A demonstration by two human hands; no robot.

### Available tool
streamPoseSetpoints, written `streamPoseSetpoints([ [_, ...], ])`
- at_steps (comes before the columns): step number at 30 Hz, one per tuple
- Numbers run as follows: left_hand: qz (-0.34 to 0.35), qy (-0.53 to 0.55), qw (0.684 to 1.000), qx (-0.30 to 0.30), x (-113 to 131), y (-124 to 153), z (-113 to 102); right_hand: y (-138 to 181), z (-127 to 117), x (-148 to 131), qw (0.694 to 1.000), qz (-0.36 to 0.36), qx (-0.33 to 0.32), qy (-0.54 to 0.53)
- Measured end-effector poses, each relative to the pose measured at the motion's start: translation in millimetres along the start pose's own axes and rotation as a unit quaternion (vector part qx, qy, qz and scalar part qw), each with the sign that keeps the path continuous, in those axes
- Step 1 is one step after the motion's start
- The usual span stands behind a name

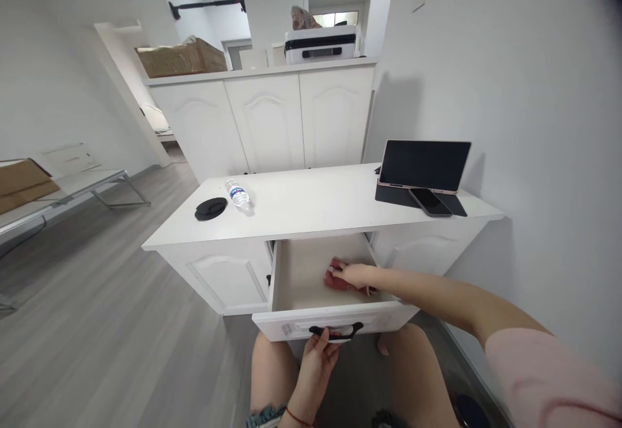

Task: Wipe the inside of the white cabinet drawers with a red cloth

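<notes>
A white drawer (301,285) is pulled out from the white cabinet, toward my knees. My left hand (321,353) has its fingers wrapped round the black drawer handle (354,331) on the front panel. Inside the drawer, toward its right side, lies a red item (335,283) that looks like a soft packet or folded cloth; its exact kind is unclear. My right hand (354,274) reaches in from the right, its fingers closed on the red item, which rests on the drawer floor.
On the white cabinet top (301,201) are a clear water bottle (238,195) on its side, a round black object (210,208), a propped-up tablet (424,164) and a phone (430,202). Behind stand taller cabinets (265,120) bearing a cardboard box (181,59) and a white case (321,45).
</notes>
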State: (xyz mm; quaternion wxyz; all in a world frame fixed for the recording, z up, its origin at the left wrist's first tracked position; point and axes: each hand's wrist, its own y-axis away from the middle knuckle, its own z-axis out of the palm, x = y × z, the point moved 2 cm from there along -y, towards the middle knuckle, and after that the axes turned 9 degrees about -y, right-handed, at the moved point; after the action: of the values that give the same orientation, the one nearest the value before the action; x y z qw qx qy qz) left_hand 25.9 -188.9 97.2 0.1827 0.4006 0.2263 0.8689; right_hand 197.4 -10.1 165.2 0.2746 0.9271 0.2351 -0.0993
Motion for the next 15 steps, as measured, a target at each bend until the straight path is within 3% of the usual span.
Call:
streamPoseSetpoints([
  [6,0.001,-0.008,1.0,0.007,0.1,-0.5,0.8,7.6,6.4,-15.4,0.997,-0.036,-0.041,-0.051],
  [15,0.002,0.01,1.0,0.003,0.9,1.3,3.9,-8.7,10.6,-74.9,0.972,0.042,-0.116,-0.199],
])
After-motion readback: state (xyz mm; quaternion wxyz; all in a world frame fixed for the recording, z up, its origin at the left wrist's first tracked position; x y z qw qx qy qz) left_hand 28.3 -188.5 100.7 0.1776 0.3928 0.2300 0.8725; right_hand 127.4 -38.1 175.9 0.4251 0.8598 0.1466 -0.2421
